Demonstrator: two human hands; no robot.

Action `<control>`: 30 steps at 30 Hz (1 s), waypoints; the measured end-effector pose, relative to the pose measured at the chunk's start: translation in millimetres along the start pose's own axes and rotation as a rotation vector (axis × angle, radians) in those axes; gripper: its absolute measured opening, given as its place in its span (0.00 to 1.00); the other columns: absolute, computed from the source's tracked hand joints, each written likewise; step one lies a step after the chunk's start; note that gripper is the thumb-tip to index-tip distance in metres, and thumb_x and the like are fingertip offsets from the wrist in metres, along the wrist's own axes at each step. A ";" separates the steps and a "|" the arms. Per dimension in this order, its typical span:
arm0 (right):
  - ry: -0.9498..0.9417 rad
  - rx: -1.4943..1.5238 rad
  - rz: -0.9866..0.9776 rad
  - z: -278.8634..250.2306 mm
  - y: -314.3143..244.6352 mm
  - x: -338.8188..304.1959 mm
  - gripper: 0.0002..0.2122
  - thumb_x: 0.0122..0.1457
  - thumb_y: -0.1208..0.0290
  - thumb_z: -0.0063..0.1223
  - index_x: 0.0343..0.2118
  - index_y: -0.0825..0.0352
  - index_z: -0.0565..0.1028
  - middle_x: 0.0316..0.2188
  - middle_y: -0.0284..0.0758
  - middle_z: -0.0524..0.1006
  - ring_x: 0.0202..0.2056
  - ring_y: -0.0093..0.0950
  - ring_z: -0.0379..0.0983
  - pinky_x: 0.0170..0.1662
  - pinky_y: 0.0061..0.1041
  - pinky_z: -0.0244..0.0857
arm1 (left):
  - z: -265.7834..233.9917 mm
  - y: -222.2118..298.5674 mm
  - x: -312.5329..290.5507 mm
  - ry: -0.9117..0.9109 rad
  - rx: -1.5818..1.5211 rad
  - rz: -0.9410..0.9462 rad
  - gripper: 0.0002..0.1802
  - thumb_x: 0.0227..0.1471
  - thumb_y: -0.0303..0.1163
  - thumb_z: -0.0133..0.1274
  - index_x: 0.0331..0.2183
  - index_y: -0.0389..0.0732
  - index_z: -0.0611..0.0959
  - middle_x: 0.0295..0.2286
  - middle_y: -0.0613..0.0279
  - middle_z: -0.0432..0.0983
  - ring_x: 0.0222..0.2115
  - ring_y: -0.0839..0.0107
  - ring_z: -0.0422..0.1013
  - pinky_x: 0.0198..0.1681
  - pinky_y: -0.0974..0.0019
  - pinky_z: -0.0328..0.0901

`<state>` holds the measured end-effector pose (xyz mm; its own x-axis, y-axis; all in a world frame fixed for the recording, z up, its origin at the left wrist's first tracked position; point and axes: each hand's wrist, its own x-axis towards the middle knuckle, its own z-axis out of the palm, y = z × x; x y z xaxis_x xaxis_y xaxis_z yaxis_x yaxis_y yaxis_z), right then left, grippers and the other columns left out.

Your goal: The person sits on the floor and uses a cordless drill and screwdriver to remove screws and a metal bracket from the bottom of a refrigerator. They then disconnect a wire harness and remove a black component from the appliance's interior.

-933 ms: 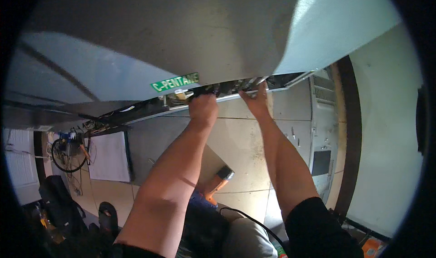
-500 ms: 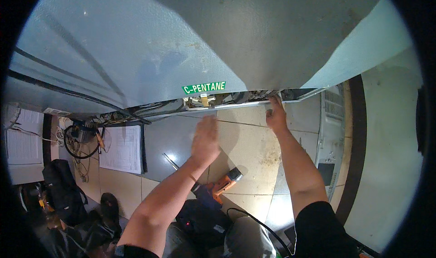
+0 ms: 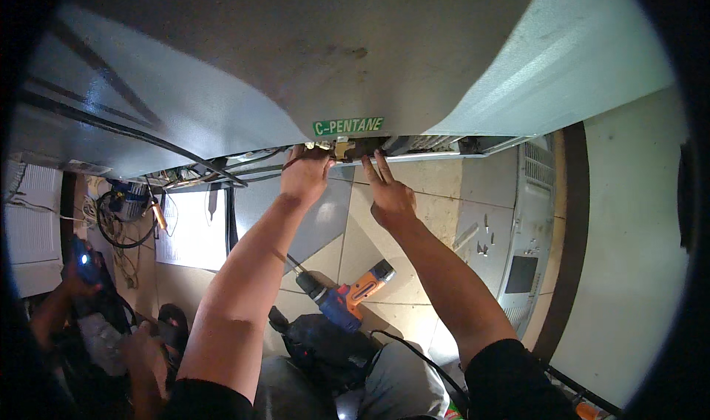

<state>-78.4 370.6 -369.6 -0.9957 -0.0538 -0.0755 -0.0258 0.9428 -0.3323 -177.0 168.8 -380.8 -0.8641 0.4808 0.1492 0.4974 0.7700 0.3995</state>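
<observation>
**Grey Sheet Metal, Two Bare Hands at the Lower Edge**

Grey painted metal fills the upper half of the view: the smooth, slightly scuffed panel (image 3: 296,58) of a big appliance, with a paler flat side face (image 3: 562,65) angling off to the right. A small green label (image 3: 348,126) sits just above the panel's bottom edge.

Directly under that label, in the dark slot along the edge, is a small pale fitting (image 3: 342,148) among tubes and wires. The left hand (image 3: 305,174) is curled up against the slot just left of the fitting, fingers bent and pressed to the edge; whether they actually pinch anything cannot be told. The right hand (image 3: 387,194) is just right of it, two fingers (image 3: 376,163) held straight and apart, tips touching the metal lip, nothing gripped.

Black cables (image 3: 148,135) sweep in long curves across the panel's left part toward the slot.

Below the forearms, on glossy pale floor tiles (image 3: 436,191), lies a cordless drill (image 3: 347,296) with a blue body and orange handle. A white louvred cover (image 3: 529,228) leans at the right. At the lower left, another person's hand (image 3: 78,272) holds a small blue light.
</observation>
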 end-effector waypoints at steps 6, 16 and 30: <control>-0.254 -0.199 0.158 -7.9 -24.2 12.8 0.47 0.51 0.77 0.53 0.73 0.52 0.40 0.74 0.45 0.40 0.33 0.45 0.82 0.29 0.43 0.77 | 2.7 -14.6 23.3 -0.242 0.094 -0.063 0.12 0.53 0.32 0.55 0.41 0.42 0.84 0.40 0.51 0.81 0.40 0.47 0.76 0.45 0.47 0.70; -0.411 -0.067 0.330 -18.8 -37.9 39.7 0.46 0.51 0.75 0.54 0.73 0.53 0.44 0.74 0.43 0.38 0.48 0.46 0.79 0.44 0.41 0.77 | 26.6 -25.4 40.5 -0.259 0.106 -0.211 0.16 0.57 0.35 0.49 0.45 0.44 0.84 0.45 0.50 0.80 0.47 0.51 0.76 0.51 0.49 0.69; -0.445 -0.106 0.378 -19.8 -47.4 69.2 0.44 0.52 0.72 0.58 0.72 0.56 0.48 0.72 0.51 0.44 0.52 0.46 0.77 0.48 0.43 0.76 | 53.9 -39.5 53.2 -0.353 0.214 -0.321 0.26 0.60 0.47 0.45 0.57 0.50 0.76 0.57 0.57 0.72 0.55 0.54 0.71 0.59 0.52 0.66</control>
<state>-147.8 328.7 -340.5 -0.8052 0.1809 -0.5648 0.2917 0.9500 -0.1117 -238.5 186.5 -437.4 -0.9154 0.2901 -0.2790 0.2482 0.9526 0.1761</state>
